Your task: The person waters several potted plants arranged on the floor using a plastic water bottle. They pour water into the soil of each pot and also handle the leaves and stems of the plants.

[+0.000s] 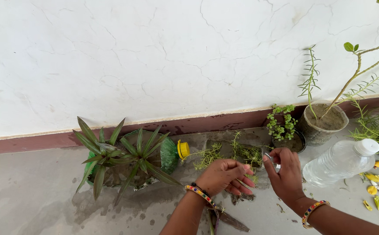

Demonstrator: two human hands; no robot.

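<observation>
Left hand: the left hand (224, 176) sits at about 6 o'clock in the view, fingers curled together over a small sprig of green leaves (251, 177); whether it truly pinches the sprig is hard to tell, as the fingers hide the contact.
Right hand: the right hand (286, 174) is just to the 3 o'clock side of the left one, thumb and forefinger pressed onto a small shiny metal piece (271, 158), possibly scissors, though too little shows to be sure.
Wrists: each wrist wears a beaded bracelet (200, 194) of many colours.
Low plant: directly at 12 o'clock from the hands, a feathery green plant (241, 152) grows in a shallow container against the wall.
Cut bottle planter: toward 9 o'clock, a green plastic bottle (168, 153) lies on its side with a yellow cap (183, 149), holding a spiky long-leaved plant (124, 154).
Clear bottle: toward 3 o'clock, a clear plastic bottle (339, 162) with a white cap lies on the floor.
Pots: at 1 o'clock, a small dark pot (298, 144) with round leaves, and beside it a grey pot (318, 130) with a thin woody stem.
Floor: yellow petals (374, 177) lie scattered at far 3 o'clock.
</observation>
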